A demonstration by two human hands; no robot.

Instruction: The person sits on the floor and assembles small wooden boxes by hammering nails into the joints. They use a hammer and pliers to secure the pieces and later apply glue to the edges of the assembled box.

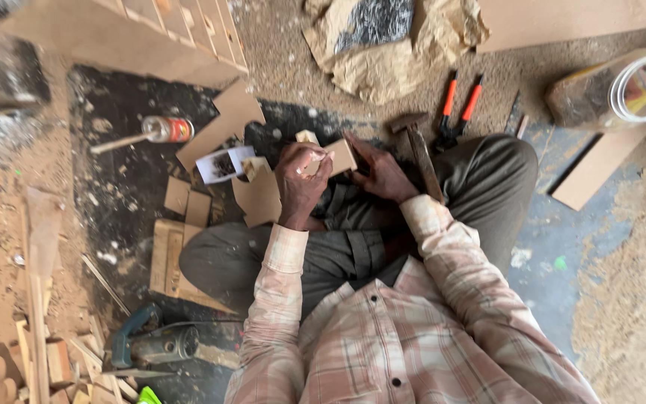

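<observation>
Over my lap sits the board [340, 156], a small flat offcut of thin brown sheet; I judge it light, stiff, rough-edged, easy to snap at a corner, best taken by its two short edges. My right hand [380, 169] pinches its right edge, fingers curled under; my left hand [300, 179] is closed at its left edge, wrist bent down, gripping something pale that I cannot make out. Both forearms angle in from my checked sleeves; a hammer [417, 144] lies by my knee, pliers [455, 112] beyond, scraps [257, 196] on the floor.
</observation>
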